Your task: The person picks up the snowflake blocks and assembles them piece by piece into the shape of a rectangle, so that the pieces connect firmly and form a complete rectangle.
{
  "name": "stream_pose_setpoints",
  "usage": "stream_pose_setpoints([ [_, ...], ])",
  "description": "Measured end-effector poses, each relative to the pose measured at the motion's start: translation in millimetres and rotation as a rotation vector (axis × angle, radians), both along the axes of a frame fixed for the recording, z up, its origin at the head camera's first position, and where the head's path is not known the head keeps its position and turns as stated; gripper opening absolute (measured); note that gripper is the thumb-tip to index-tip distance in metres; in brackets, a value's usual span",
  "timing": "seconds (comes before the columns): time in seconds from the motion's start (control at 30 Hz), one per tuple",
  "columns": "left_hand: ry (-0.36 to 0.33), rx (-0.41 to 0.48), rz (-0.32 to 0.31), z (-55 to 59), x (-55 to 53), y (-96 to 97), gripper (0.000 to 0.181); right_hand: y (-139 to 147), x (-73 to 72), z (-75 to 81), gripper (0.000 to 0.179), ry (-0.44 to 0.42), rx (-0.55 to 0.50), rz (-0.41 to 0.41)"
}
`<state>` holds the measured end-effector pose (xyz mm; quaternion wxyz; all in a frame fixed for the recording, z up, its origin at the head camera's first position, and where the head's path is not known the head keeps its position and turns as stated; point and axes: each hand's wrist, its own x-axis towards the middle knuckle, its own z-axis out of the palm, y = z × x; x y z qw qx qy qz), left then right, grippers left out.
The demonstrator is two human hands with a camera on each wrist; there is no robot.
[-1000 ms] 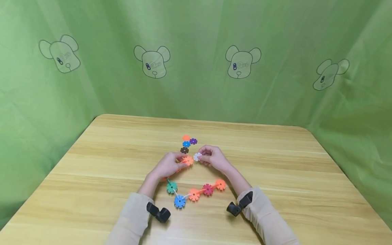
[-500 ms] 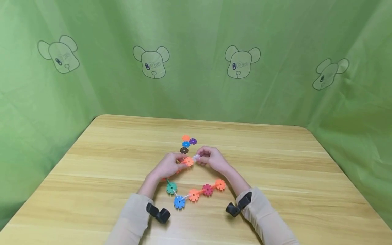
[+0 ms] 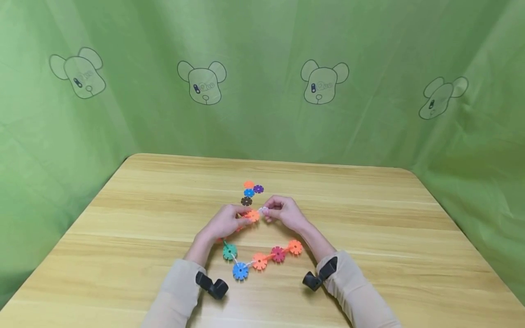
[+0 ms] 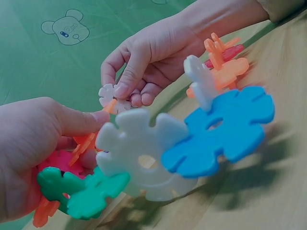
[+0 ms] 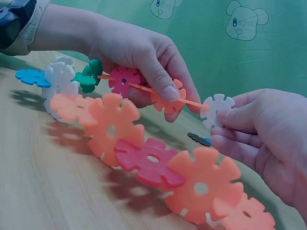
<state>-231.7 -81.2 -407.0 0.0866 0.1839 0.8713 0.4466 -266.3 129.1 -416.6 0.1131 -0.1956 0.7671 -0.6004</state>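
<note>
My left hand pinches an orange snowflake disc near the end of a chain of interlocking plastic discs. Between thumb and fingers of my right hand is a white snowflake disc. Its edge meets the thin edge-on orange disc that sticks out past my left thumb. From the left hand the chain curves back over the table through a green disc, a blue disc, an orange disc and a pink disc. An orange disc ends it below the right hand.
Beyond the hands, several loose discs lie close together on the wooden table: orange, purple, blue and dark brown. A green curtain surrounds the table's back and sides.
The right hand has moved slightly left, bringing the white disc across a small gap to the orange disc's edge. The left hand and the rest of the chain stay in place.
</note>
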Motion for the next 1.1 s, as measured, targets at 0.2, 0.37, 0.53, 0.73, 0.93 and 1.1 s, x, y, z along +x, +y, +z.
stream_pose_setpoints([
  [0.2, 0.006, 0.008, -0.012, 0.5, 0.2, -0.4, 0.037, 0.0, 0.0, -0.1, 0.010, -0.021, -0.038, 0.019],
  [0.37, 0.029, -0.017, -0.034, -0.8, -0.4, -0.7, 0.036, -1.5, 1.3, 0.0, 0.008, -0.026, -0.027, 0.049],
  [0.53, 0.020, -0.033, -0.043, -1.2, -0.8, -2.2, 0.038, -2.1, 2.4, -0.1, 0.008, -0.035, -0.009, 0.058],
  [0.73, 0.013, -0.051, -0.030, 1.1, -1.3, -3.2, 0.038, -2.6, 2.0, 1.1, 0.010, -0.028, 0.005, 0.055],
  [0.93, 0.015, -0.056, -0.010, 3.6, 0.5, 1.2, 0.045, -3.4, 1.4, 1.9, 0.012, -0.043, 0.009, 0.038],
  [1.1, 0.044, -0.057, 0.019, 3.7, 1.8, 7.9, 0.050, -4.3, 1.9, 0.8, 0.013, -0.064, -0.011, 0.021],
])
